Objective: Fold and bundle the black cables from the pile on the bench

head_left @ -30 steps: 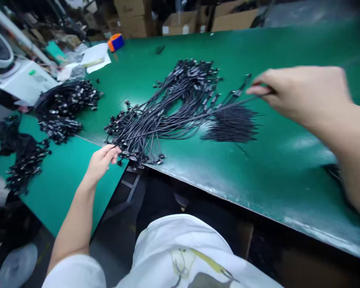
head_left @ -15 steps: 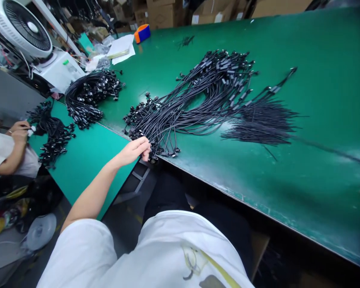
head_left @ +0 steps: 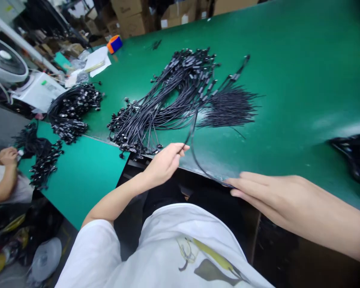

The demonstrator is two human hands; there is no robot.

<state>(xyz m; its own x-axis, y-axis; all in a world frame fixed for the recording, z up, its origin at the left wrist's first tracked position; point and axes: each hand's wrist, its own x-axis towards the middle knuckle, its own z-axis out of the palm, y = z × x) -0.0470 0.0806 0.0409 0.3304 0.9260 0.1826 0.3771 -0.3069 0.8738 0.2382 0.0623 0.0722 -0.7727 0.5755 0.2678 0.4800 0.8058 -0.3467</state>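
A thin black cable (head_left: 198,163) bends between my two hands, its upper part smeared by motion. My left hand (head_left: 166,162) is closed in a pinch on one side of it, at the table's front edge. On the other side, the fingers of my right hand (head_left: 270,194) are pressed together around the cable, low over the edge. Beyond them lies a large bundle of black cables with plug ends (head_left: 171,94). Against its right side rests a pile of thin black strips (head_left: 231,107), perhaps cable ties.
A second cable bundle (head_left: 73,108) lies to the left, and another (head_left: 45,156) is beside a co-worker's hands (head_left: 7,156). Papers (head_left: 98,61) and an orange-and-blue item (head_left: 114,44) sit at the back. Something black and shiny (head_left: 355,156) is at the right.
My right hand has come in from the right edge and now grips the cable. My left hand has moved right, away from the bundle's plug ends, and pinches the cable. The view has shifted right.
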